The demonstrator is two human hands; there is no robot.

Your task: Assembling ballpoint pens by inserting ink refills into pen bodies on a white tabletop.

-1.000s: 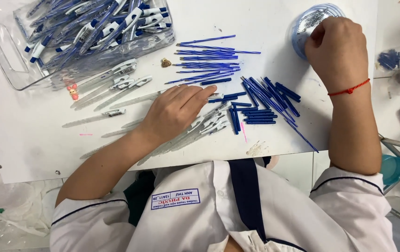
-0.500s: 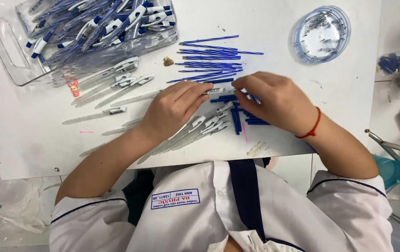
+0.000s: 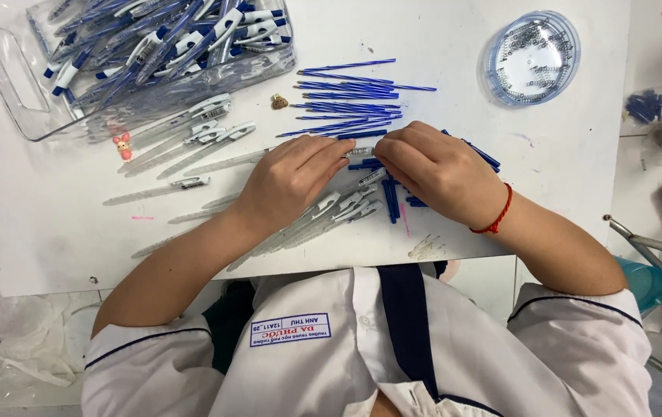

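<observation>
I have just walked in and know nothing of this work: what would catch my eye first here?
Probably the two hands, left hand and right hand, meeting mid-table over a clear pen barrel. Next, the clear bin at top left crammed with blue-and-white pens, and thin blue refills fanned out just beyond the hands.

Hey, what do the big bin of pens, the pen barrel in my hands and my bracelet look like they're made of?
Bin: clear glossy plastic, apparently; see-through walls. Pen barrel: likely clear plastic, held by left hand and right hand. Bracelet: red cord or thread, probably; thin, matte.

One clear bin (image 3: 6, 85), one round lidded dish (image 3: 533, 58), two hands (image 3: 362, 174)
</observation>
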